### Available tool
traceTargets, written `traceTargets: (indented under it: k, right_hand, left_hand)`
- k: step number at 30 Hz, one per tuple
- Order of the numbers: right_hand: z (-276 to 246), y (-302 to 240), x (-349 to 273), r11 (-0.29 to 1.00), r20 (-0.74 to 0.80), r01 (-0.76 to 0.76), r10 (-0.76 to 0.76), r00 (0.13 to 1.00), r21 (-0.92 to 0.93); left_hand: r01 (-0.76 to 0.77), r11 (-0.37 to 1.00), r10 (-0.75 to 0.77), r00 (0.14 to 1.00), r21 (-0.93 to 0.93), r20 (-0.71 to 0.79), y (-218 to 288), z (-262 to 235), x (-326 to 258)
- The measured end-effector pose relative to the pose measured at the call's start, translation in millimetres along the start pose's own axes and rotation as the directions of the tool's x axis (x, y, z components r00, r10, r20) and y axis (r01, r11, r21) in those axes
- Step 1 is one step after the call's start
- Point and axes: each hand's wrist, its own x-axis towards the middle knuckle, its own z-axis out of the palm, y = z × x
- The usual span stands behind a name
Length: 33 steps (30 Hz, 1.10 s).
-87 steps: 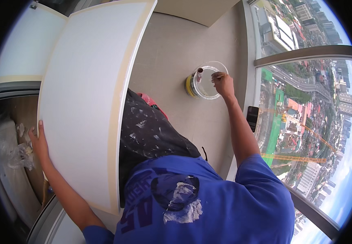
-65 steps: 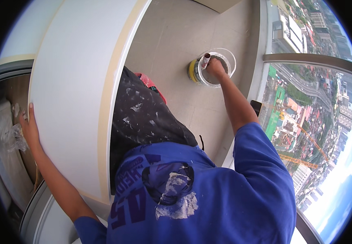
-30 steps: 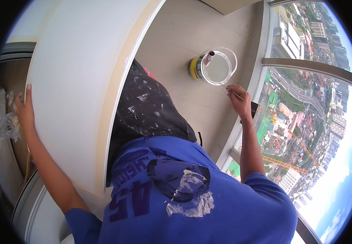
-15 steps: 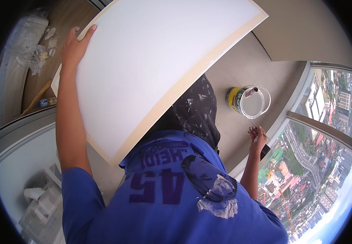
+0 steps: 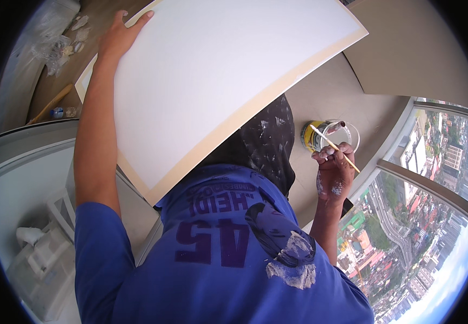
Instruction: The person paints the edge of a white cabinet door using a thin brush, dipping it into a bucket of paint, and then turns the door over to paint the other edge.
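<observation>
My left hand (image 5: 121, 40) gripped the left edge of the white panel (image 5: 218, 81), whose long axis slanted from lower left to upper right. Beyond its taped edge, my right hand (image 5: 335, 170) held a thin brush (image 5: 326, 139) pointing panelward.

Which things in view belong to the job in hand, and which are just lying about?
Apparently in use:
white panel, left hand at its edge
slim tool in right hand
yellow-banded bucket

Apparently lying about:
crumpled clear plastic
wooden stick
</observation>
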Motion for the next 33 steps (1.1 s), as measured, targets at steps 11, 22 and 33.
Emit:
traceTargets:
  k: [11,22,33]
  right_hand:
    - [68,11,-2,0.700,0.270,0.392,-0.285,0.920,-0.597]
    - [101,19,4,0.411,0.579,0.660,-0.319,0.750,-0.628]
    - [101,16,7,0.388,0.564,0.634,-0.291,0.773,-0.669]
  left_hand:
    - [-0.028,0.999,0.030,0.997,0.030,-0.067,-7,-6,-5]
    - [0.114,0.993,-0.113,0.992,-0.028,0.049,31,-39,-27]
    - [0.178,0.984,-0.177,0.982,-0.008,0.067,40,-38,-28]
